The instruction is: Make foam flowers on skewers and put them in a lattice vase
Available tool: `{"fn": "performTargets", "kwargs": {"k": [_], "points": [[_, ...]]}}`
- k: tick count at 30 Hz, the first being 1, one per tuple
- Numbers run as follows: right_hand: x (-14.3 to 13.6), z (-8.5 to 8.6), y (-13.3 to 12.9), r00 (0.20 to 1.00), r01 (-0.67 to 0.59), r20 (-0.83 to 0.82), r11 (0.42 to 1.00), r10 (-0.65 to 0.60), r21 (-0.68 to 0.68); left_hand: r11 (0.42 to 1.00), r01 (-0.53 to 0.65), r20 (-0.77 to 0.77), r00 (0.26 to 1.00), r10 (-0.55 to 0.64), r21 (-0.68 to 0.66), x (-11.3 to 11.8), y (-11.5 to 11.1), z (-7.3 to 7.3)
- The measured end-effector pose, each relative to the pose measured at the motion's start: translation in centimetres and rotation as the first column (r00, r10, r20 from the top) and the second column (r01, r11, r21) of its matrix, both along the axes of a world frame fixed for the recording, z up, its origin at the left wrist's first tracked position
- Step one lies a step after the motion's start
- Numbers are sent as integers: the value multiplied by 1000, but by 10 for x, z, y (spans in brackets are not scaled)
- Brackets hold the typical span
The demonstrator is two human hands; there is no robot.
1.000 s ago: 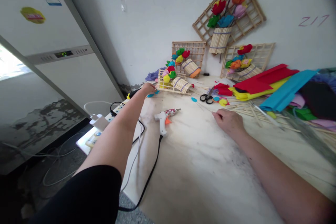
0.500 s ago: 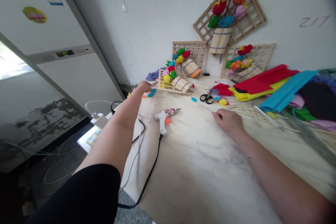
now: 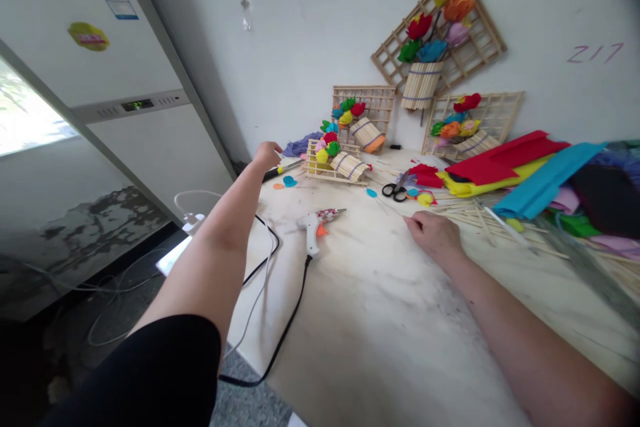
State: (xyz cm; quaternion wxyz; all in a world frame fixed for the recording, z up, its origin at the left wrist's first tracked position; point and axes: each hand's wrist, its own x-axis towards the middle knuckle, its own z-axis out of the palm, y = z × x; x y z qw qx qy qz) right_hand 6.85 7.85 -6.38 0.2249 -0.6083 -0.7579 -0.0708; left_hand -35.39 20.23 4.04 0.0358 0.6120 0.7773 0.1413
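Note:
My right hand (image 3: 434, 232) rests on the table, its fingers pinched on a thin wire stem with a blue petal (image 3: 371, 193) at the far end. Stretched toward the back left, my left hand (image 3: 269, 155) has its fingers partly extended and shows nothing in them. Just beside it lies a yellow and black utility knife (image 3: 281, 169). Loose blue petals (image 3: 289, 181) and an orange petal (image 3: 279, 187) are in front of the knife. Between my arms a white hot glue gun (image 3: 315, 230) lies on the marble-patterned table, nozzle pointing right.
Lattice panels with paper flowers (image 3: 365, 107) stand against the wall. Black-handled scissors (image 3: 395, 192) lie near the back. Coloured paper (image 3: 505, 163) and thin sticks (image 3: 480, 221) pile up on the right. The glue gun's black cord (image 3: 287, 330) runs off the front left edge.
My left hand has moved back and left, away from the blue petals, and the utility knife now shows. My right hand stays put with its stem. The view has shifted slightly.

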Motion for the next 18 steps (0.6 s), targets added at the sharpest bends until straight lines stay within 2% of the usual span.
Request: {"fn": "performTargets", "kwargs": {"k": [3, 5, 8, 13, 16, 18], "points": [[1, -2, 1, 1000, 2, 4, 1000, -2, 3, 999, -48, -29, 998, 49, 11, 1, -8, 9], [1, -3, 1, 1000, 2, 6, 1000, -2, 8, 997, -74, -71, 995, 71, -35, 3, -13, 9], [1, -3, 1, 1000, -8, 8, 1000, 8, 18, 985, -63, -125, 991, 44, -158, 8, -15, -1], [1, -1, -1, 1000, -1, 19, 1000, 1, 8, 954, -94, -239, 971, 24, -285, 14, -13, -25], [0, 0, -1, 1000, 8, 21, 1000, -8, -12, 946, -93, -255, 967, 12, -309, 18, -11, -34], [0, 0, -1, 1000, 13, 22, 1000, -12, -22, 954, -70, -210, 978, 8, -291, 20, -10, -37]]}}
